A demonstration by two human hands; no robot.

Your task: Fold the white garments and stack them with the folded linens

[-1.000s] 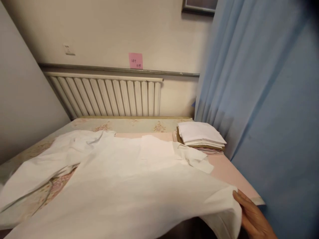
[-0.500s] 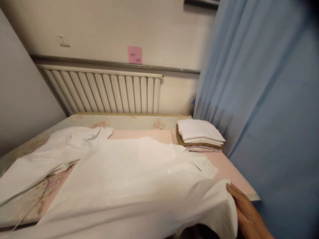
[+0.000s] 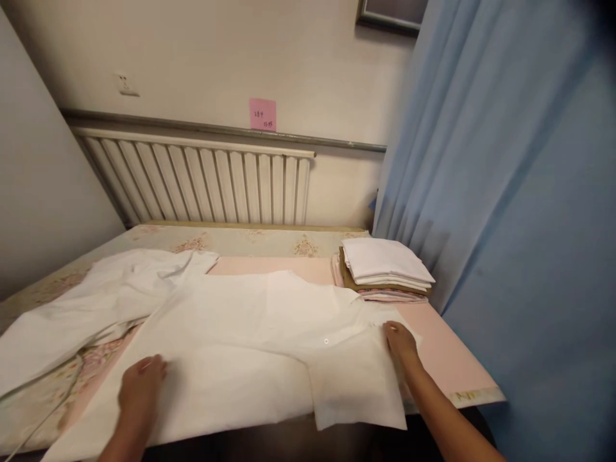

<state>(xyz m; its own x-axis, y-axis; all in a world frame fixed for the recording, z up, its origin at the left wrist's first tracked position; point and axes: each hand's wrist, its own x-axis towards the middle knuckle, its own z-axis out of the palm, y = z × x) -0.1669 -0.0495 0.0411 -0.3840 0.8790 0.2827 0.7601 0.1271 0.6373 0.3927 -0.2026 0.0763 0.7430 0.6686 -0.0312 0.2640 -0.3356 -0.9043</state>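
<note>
The right hand point(image 3: 403, 345), in front of the folded stack point(image 3: 389, 262), has its thumb and fingers pinched together on the edge of a white garment point(image 3: 240, 314). The left hand point(image 3: 142, 385), well to the left of the stack and farther in front of it, has curled, slightly blurred fingers over the garment; whether they grip the fabric cannot be made out. The white garment lies spread on the pink-covered tabletop point(image 3: 445, 350), to the left and front of the stack, with a squarish flap turned over below the right hand. Farther left of the stack, a rumpled white cloth point(image 3: 110, 289) lies up against the garment; whether the two are one piece is unclear.

The stack itself has white pieces on top, with brown and pink layers beneath. A floral cover point(image 3: 240, 237) shows behind and to the left of it.

On the wall, behind and left of the stack, a pink note point(image 3: 262, 114) bears two short lines of handwriting, too small to read surely. A pale strip point(image 3: 477, 396) on the tabletop's edge, in front and right of the stack, carries a yellowish, illegible mark.
</note>
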